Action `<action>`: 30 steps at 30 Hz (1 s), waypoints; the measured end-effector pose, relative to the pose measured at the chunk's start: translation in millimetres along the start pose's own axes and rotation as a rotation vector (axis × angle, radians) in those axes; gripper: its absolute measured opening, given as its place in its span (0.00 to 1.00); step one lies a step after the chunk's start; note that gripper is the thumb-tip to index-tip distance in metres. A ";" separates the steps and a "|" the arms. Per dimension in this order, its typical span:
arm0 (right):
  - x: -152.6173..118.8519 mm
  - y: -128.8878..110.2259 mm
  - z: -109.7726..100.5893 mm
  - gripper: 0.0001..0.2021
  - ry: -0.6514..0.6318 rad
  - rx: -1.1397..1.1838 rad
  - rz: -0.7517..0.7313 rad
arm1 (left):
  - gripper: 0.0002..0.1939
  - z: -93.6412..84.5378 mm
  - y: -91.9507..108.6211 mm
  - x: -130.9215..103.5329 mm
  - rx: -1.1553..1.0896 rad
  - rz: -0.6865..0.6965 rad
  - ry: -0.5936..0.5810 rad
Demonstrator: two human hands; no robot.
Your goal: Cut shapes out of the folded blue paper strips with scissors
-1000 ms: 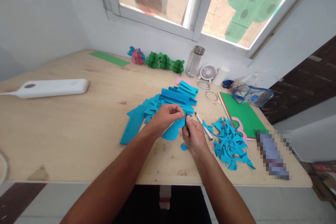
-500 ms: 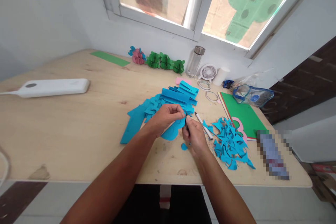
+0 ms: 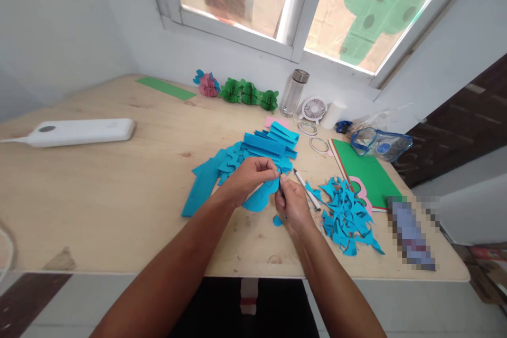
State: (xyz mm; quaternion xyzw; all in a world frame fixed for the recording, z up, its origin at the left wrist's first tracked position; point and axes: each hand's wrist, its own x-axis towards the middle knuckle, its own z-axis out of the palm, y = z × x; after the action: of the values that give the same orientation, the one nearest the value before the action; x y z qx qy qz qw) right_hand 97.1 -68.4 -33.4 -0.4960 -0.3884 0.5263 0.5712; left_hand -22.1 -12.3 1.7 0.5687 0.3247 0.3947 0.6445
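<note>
My left hand (image 3: 255, 171) pinches a blue paper piece (image 3: 258, 198) with a scalloped, curved edge between thumb and fingertips. Close beside it, my right hand (image 3: 293, 200) is closed around a pair of scissors (image 3: 281, 186), of which only a small dark part shows. The scissors meet the paper right at the left fingertips; the blades are mostly hidden. Below the hands a small blue scrap (image 3: 278, 220) lies on the table. A white marker (image 3: 307, 190) rests just right of my right hand.
Folded blue paper strips (image 3: 265, 145) and cut pieces lie behind the hands, with a blue sheet (image 3: 202, 190) to the left. Blue offcuts (image 3: 348, 219) are heaped at right, near green paper (image 3: 366, 174). A glass bottle (image 3: 293, 94), small fan (image 3: 314, 109) and tape rolls (image 3: 319, 145) stand behind.
Hardly anything differs. Both hands keep their place, and the blue paper piece has tilted very slightly in my left hand.
</note>
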 end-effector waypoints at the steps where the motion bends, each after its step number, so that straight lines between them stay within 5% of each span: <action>1: 0.0 -0.2 0.0 0.28 0.000 0.009 0.004 | 0.09 0.4 0.2 -0.2 -0.005 0.003 0.007; 9: 0.1 -2.8 1.1 0.24 0.036 0.055 0.015 | 0.10 5.3 -5.5 7.2 -0.291 0.120 0.430; 14: -0.5 -3.2 3.2 0.18 -0.005 -0.005 0.013 | 0.12 6.7 -7.5 11.1 -0.424 0.173 0.520; 22: 4.2 -4.0 -1.8 0.14 0.192 0.054 0.010 | 0.12 5.0 -8.4 10.9 -0.400 0.128 0.484; 30: 6.0 -9.4 -3.8 0.15 0.296 0.156 -0.051 | 0.12 1.2 -5.4 5.7 -0.115 -0.026 0.227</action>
State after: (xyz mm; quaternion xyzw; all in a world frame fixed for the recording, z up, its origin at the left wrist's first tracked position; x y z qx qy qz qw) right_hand 103.7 -62.6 -25.4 -0.5122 -0.2705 0.4611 0.6722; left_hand -17.6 -8.0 -3.2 0.4782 0.3798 0.4661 0.6401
